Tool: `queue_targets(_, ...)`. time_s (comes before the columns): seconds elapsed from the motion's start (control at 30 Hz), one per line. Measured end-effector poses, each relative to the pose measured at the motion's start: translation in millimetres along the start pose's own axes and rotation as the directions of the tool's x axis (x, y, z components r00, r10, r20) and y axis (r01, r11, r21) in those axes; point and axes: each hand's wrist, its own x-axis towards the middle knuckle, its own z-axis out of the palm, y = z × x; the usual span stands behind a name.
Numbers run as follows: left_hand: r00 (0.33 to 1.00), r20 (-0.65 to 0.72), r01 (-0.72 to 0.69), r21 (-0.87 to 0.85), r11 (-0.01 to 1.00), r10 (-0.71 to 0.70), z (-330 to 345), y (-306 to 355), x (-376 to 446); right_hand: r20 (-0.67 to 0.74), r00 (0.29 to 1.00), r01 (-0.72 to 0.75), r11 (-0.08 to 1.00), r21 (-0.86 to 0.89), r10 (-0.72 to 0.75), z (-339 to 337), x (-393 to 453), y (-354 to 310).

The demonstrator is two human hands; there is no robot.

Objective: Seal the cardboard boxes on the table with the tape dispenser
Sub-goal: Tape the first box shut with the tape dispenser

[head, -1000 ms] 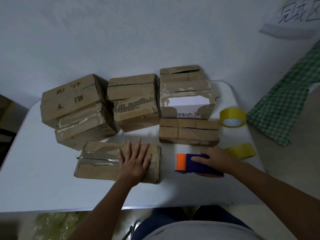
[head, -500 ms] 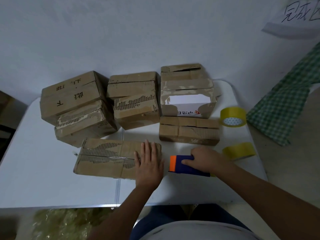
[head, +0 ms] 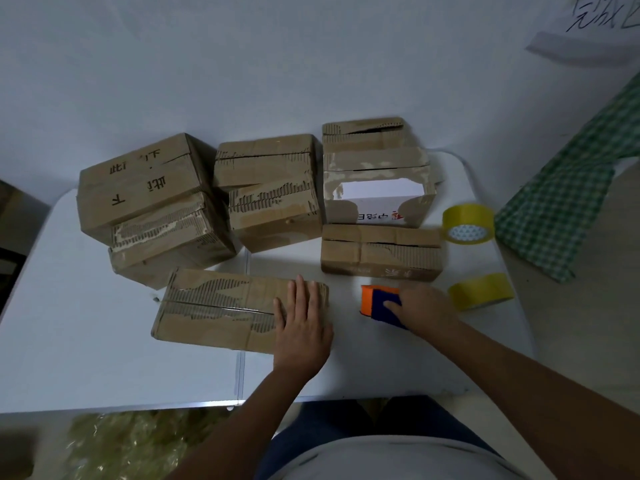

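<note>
The white table (head: 86, 341) carries cardboard boxes. At frame centre, my left hand (head: 302, 327) presses flat, fingers straight, on the right end of the nearest box (head: 221, 306). Right of it, my right hand (head: 427, 311) grips the tape dispenser (head: 379, 303).

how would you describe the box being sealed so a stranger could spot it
On the white table, it is the flat cardboard box nearest the front edge, left of the tape dispenser. Unlike the others, it lies alone with the left hand flat on its right end.
</note>
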Motion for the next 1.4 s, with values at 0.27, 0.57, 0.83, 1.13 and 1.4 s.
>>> queue_targets(0.27, 0.990, -0.073, -0.132, -0.210, 0.969, 0.119, -20.7, -43.2, -13.9, -0.252, 0.962, 0.154, 0.966, 0.207, -0.099, 40.0, -19.8, -16.6)
queue_targets(0.57, 0.991, -0.050, -0.122, 0.105, 0.987, 0.128, 1.6, -53.2, -23.6, 0.183, 0.855, 0.377, 0.824, 0.422, -0.485, 22.0, -9.3, -97.0)
queue_targets(0.83, 0.980, 0.018, -0.198, 0.129, 0.972, 0.197, -4.7, -57.1, -38.0, 0.047, 0.938, 0.312, 0.896, 0.315, -0.343, 35.4, 0.0, -87.3)
queue_targets(1.13, 1.000, -0.009, -0.012, -0.097, 0.995, 0.011, -4.7, -27.8, -72.6, -0.026, 0.980, 0.193, 0.919, 0.345, -0.196, 57.0, -17.8, -0.1)
queue_targets(1.4, 0.979, -0.113, 0.175, 0.028, 0.984, -0.170, 33.5, 7.4, -98.6, -0.024, 0.954, 0.298, 0.946, 0.129, -0.298, 58.6, -18.3, 20.6)
